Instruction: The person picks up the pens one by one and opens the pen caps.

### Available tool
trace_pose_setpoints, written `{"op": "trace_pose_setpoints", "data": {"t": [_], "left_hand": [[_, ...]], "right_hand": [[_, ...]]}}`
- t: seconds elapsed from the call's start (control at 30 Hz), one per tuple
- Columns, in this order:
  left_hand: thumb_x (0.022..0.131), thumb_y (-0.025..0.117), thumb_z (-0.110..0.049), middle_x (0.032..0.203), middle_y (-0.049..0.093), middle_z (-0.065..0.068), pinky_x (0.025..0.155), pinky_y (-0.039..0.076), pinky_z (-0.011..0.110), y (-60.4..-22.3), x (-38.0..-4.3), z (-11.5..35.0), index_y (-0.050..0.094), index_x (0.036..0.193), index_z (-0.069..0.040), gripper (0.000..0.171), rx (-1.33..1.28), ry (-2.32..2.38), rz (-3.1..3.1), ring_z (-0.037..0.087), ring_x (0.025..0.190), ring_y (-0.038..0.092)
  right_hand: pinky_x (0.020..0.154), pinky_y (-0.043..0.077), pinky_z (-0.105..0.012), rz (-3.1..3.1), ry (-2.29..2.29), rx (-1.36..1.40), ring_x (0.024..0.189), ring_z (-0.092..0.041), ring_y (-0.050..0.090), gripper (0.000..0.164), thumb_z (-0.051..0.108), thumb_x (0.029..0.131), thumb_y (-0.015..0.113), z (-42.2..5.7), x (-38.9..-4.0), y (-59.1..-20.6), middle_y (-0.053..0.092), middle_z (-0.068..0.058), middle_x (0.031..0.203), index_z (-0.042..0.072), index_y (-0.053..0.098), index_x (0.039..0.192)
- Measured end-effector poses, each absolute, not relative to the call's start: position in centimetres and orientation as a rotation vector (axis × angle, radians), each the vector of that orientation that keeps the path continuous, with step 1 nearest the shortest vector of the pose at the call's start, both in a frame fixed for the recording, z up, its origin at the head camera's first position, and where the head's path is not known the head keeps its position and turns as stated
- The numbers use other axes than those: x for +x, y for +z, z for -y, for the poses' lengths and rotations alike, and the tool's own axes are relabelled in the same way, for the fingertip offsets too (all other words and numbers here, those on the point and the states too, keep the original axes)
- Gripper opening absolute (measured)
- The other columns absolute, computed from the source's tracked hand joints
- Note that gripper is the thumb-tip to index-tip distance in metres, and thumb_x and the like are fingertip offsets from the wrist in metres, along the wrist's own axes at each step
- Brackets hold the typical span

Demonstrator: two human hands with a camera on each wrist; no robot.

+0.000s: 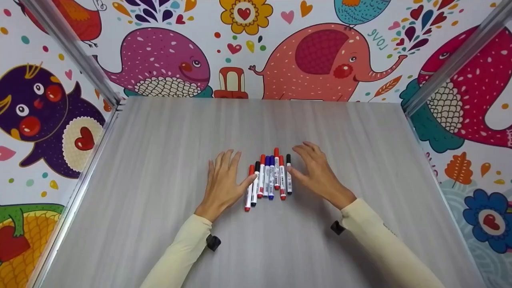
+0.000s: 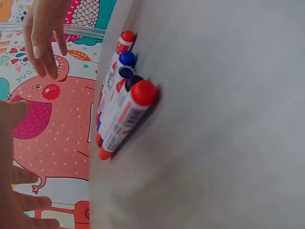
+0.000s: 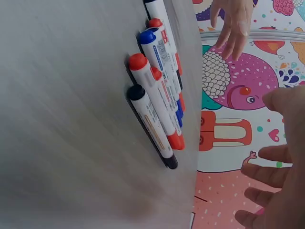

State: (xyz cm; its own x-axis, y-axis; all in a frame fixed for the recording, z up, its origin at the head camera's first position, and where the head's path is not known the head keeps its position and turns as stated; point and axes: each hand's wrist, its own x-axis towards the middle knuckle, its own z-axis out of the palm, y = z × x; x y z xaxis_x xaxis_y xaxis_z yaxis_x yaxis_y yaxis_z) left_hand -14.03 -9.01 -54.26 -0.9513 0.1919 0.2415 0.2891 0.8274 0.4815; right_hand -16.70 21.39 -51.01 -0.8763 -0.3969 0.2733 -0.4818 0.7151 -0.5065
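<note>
Several white-barrelled markers with red, black and blue caps lie side by side in an uneven row on the table. My left hand [image 1: 223, 184] hovers left of the row with fingers spread, its thumb tip overlapping the leftmost red marker [image 1: 249, 194] and the black marker [image 1: 255, 188] in the head view. On the other side, my right hand [image 1: 320, 174] is held with fingers extended, nearest the rightmost black marker [image 1: 289, 182]. Both wrist views show the hands raised above the markers, holding nothing. Between the end markers lie blue markers [image 1: 271, 180] and red markers [image 1: 282, 180].
The wood-grain table [image 1: 160, 132] carries the markers. Metal frame posts [image 1: 76, 52] rise at its back corners. Behind and beside it stand walls printed with cartoon animals, including an elephant [image 1: 316, 60]. A black wrist device [image 1: 213, 242] sits at the left sleeve.
</note>
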Motion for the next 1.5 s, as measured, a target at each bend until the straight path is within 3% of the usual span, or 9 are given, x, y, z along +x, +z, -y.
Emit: {"op": "trace_pose_setpoints", "data": {"t": [0.23, 0.7, 1.0, 1.33, 1.5], "left_hand": [[0.100, 0.074, -0.058, 0.166, 0.048, 0.024, 0.124, 0.016, 0.080, -55.6, -12.5, 9.8, 0.049, 0.163, 0.000, 0.089, -0.405, -0.869, 2.815, 0.046, 0.156, 0.040], [0.099, 0.082, -0.049, 0.164, 0.050, 0.023, 0.126, 0.022, 0.074, -57.1, -9.8, 9.3, 0.049, 0.161, 0.004, 0.088, -0.452, -1.118, 2.766, 0.046, 0.154, 0.042], [0.098, 0.085, -0.041, 0.165, 0.049, 0.023, 0.129, 0.016, 0.071, -58.2, -8.1, 9.2, 0.048, 0.161, 0.005, 0.086, -0.416, -1.217, 2.749, 0.045, 0.156, 0.039], [0.095, 0.088, -0.039, 0.161, 0.052, 0.021, 0.125, 0.033, 0.063, -59.2, -7.3, 9.2, 0.054, 0.156, 0.005, 0.083, -0.387, -1.266, 2.665, 0.046, 0.155, 0.038], [0.094, 0.089, -0.035, 0.161, 0.053, 0.021, 0.128, 0.024, 0.067, -59.4, -6.9, 9.2, 0.054, 0.156, 0.005, 0.082, -0.413, -1.291, 2.646, 0.048, 0.157, 0.036]], "right_hand": [[0.122, 0.036, -0.068, 2.756, 0.950, 0.832, 0.155, -0.041, 0.041, 0.063, 0.027, 0.100, 0.084, -20.2, -17.2, -52.4, 0.061, -0.018, 0.154, 0.001, 0.061, 0.152], [0.122, 0.037, -0.068, 2.711, 1.001, 0.966, 0.153, -0.044, 0.043, 0.064, 0.029, 0.100, 0.084, -18.6, -17.6, -54.5, 0.059, -0.023, 0.156, -0.002, 0.062, 0.150], [0.123, 0.037, -0.065, 2.701, 1.000, 1.058, 0.150, -0.045, 0.046, 0.064, 0.031, 0.100, 0.085, -17.3, -17.6, -55.5, 0.061, -0.022, 0.153, -0.003, 0.062, 0.149], [0.125, 0.030, -0.068, 2.700, 0.987, 1.132, 0.153, -0.046, 0.043, 0.064, 0.033, 0.101, 0.083, -16.3, -18.1, -56.4, 0.061, -0.020, 0.153, -0.002, 0.061, 0.151], [0.125, 0.030, -0.068, 2.689, 0.996, 1.139, 0.154, -0.048, 0.041, 0.064, 0.031, 0.101, 0.084, -16.1, -18.0, -56.8, 0.060, -0.021, 0.153, -0.003, 0.061, 0.150]]}}
